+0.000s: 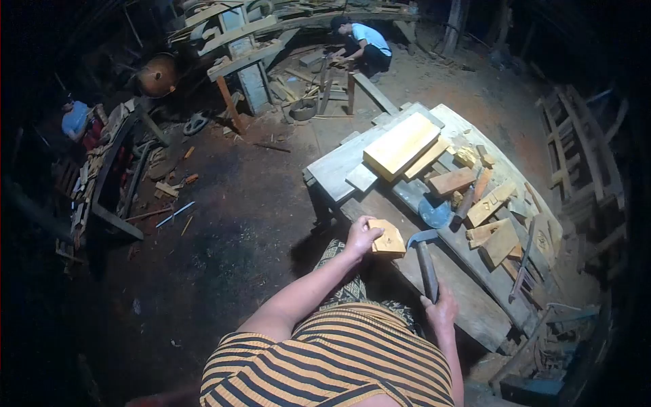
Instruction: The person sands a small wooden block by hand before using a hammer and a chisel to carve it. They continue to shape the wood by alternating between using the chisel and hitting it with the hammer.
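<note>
1. The wood block (388,239) lay on the tabletop (475,298), under the left hand (361,237), whose fingers were closed over its left edge.
2. The right hand (441,311) had its fingers wrapped shut around the adze (425,261) handle, blade just right of the block.

Dim, bluish fisheye view; corners seemingly black
</note>
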`<state>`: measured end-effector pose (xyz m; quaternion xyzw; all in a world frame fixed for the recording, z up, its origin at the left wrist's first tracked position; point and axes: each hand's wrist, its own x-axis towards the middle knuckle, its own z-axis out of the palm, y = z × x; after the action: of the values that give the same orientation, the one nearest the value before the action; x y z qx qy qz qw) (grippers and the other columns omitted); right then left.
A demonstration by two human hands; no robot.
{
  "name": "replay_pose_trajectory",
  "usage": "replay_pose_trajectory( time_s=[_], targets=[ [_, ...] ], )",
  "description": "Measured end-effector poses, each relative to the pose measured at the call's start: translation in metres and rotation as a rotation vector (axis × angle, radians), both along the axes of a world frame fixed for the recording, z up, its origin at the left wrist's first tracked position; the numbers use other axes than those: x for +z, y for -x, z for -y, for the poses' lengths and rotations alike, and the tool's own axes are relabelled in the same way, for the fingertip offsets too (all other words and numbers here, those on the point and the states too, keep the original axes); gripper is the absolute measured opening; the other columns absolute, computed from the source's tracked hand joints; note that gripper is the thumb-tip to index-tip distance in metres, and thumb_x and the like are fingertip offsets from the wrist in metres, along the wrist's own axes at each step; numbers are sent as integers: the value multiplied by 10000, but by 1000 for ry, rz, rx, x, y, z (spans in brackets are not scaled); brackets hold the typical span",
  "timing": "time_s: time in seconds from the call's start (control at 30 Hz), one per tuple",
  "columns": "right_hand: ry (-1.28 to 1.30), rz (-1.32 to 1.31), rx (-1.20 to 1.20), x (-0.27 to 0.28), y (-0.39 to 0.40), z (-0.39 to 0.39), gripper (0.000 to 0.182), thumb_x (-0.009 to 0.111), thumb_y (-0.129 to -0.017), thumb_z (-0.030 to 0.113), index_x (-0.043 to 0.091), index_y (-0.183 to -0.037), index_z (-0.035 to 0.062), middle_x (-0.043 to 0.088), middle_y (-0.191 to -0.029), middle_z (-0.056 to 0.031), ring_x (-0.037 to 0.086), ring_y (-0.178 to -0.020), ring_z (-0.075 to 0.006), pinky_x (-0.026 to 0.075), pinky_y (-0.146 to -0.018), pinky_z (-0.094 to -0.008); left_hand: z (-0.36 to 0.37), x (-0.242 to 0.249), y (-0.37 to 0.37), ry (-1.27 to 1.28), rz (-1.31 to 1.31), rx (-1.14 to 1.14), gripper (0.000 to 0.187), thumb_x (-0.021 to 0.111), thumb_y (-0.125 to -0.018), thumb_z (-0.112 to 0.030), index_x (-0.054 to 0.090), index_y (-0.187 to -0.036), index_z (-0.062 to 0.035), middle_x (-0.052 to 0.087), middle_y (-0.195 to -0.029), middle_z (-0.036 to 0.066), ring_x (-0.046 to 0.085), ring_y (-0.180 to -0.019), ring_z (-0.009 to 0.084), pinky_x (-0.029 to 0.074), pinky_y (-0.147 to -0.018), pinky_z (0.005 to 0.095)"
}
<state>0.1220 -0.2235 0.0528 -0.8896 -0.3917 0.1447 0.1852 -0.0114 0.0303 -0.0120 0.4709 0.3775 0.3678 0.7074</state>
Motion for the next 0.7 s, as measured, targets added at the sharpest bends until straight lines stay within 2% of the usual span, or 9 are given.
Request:
replay_pose_trajectory(
  time_s=[0.1,0.2,0.3,0.37,0.43,0.5,0.57,0.6,0.7],
  targets=[
    [13,17,-13,0,1,1,679,745,-701,288,474,-1313,172,580,-1121,-189,587,-986,-397,448,-860,-495,5,8,5,54,3,103,411,705,-716,-29,470,-1052,-9,590,-931,119,615,-809,184,527,-721,305],
    [-24,5,-8,2,3,3,644,734,-711,307,492,-1295,182,583,-1047,-191,588,-964,-401,457,-833,-491,14,20,11,182,35,166,540,711,-689,-25,367,-1105,-37,544,-930,118,609,-752,186,554,-585,327],
    [-51,19,-3,7,1,0,617,733,-706,316,517,-1270,189,580,-1001,-193,588,-951,-400,467,-807,-485,20,21,14,154,-2,173,568,707,-684,-19,346,-1122,-46,539,-936,121,611,-735,183,552,-553,325],
    [-46,-4,-13,9,2,2,605,733,-699,305,533,-1252,168,584,-1013,-192,593,-948,-395,468,-814,-476,24,21,16,146,5,198,572,709,-677,-17,338,-1112,-46,541,-871,94,595,-685,160,538,-529,314],
    [-65,-19,-13,0,-3,4,600,731,-697,297,537,-1247,158,587,-1019,-193,593,-955,-390,468,-822,-471,25,23,23,70,-92,84,594,709,-674,-10,340,-1139,-31,537,-778,63,565,-617,134,505,-500,290],
    [-82,-36,-12,-1,-5,4,595,728,-695,289,542,-1242,147,591,-1025,-194,592,-962,-385,468,-830,-465,24,24,26,7,-114,70,652,709,-672,1,349,-1215,-8,520,-705,40,530,-561,113,473,-499,258],
    [-67,-102,-51,3,-6,3,618,748,-646,207,564,-1227,104,631,-1076,-180,613,-1006,-307,460,-885,-397,23,28,31,-14,-130,-138,721,703,-679,11,335,-1299,1,540,-721,54,557,-584,127,471,-519,257],
    [-64,-102,-57,1,-11,5,618,748,-646,207,564,-1227,104,631,-1076,-180,613,-1006,-307,460,-885,-397,28,41,33,30,-121,-183,700,700,-692,10,368,-1308,4,596,-805,83,607,-684,147,503,-604,271],
    [-164,-299,-33,-2,-25,7,634,761,-625,144,562,-1222,71,648,-1040,-144,619,-983,-257,465,-871,-358,23,12,24,61,-34,-250,593,695,-704,7,454,-1245,6,634,-905,107,633,-789,163,517,-695,291]
  ],
)
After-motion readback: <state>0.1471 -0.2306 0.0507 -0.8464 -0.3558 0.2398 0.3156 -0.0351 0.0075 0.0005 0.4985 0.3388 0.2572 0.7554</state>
